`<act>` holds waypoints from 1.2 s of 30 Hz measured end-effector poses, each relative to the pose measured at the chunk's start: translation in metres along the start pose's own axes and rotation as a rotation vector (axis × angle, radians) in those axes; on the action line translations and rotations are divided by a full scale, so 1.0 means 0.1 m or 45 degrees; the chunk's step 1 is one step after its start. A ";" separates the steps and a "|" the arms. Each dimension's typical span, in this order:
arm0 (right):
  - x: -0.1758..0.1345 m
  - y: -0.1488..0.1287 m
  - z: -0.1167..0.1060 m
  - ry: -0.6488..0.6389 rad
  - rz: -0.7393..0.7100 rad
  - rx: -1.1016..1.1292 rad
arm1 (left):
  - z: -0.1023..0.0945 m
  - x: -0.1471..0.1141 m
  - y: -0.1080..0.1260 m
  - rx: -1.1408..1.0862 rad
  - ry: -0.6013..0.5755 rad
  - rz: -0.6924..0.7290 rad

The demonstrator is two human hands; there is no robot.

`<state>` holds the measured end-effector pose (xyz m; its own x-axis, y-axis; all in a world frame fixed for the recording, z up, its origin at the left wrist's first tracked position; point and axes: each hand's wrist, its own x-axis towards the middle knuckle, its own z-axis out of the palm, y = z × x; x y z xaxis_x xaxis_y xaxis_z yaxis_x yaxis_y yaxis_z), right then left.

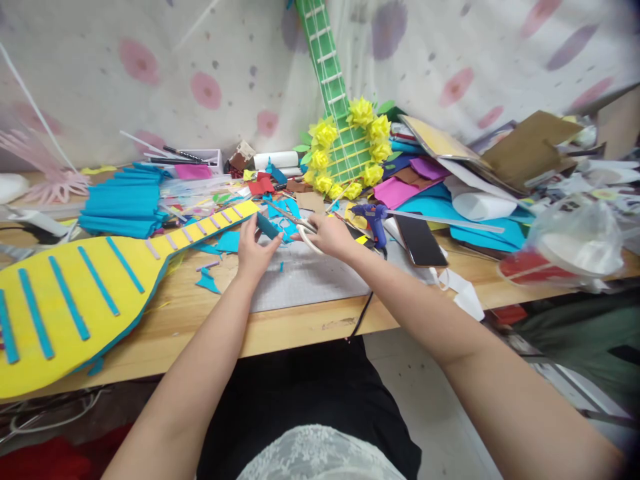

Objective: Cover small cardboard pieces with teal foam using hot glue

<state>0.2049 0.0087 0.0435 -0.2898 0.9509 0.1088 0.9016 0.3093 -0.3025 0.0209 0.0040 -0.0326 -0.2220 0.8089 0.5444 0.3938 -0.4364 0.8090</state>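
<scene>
My right hand [331, 235] is closed round the white handles of a pair of scissors [311, 241], whose blades point left toward my left hand. The fingers of my left hand [256, 252] are curled at the narrow end of a yellow paper guitar [100, 280], gripping a dark blue paper flap [268, 226] there. Blue strips cross the guitar's wide body, short pink strips run along its neck, and its side edge is blue. Blue paper scraps [286, 220] lie around the scissor blades. My left fingertips are partly hidden behind the flap.
Behind my hands a green paper guitar [345, 150] with yellow flowers leans on the curtain. A blue glue gun [376, 223], a phone [420, 239] and a bagged red cup [543, 263] are on the right. Folded blue paper [120, 203] lies left, above a wooden table edge [310, 323].
</scene>
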 end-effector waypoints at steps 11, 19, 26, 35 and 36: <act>-0.09 0.17 0.00 -0.109 0.041 0.116 | -0.02 -0.01 0.07 -0.028 -0.109 0.070; -0.27 0.02 0.02 -0.061 -0.191 0.048 | 0.00 0.00 0.04 -0.001 0.067 0.076; -0.27 -0.03 -0.02 -0.051 -0.218 -0.055 | -0.02 0.00 0.06 0.096 0.102 0.098; -0.25 -0.12 0.01 -0.056 -0.169 -0.069 | -0.01 0.01 0.04 0.082 0.195 0.060; -0.24 -0.12 0.01 -0.054 -0.163 -0.073 | -0.01 0.02 0.04 0.075 0.198 0.056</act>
<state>0.2007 -0.0177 0.0432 -0.4157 0.9037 0.1030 0.8728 0.4282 -0.2341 0.0209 0.0030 -0.0283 -0.3372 0.7166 0.6106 0.4571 -0.4424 0.7716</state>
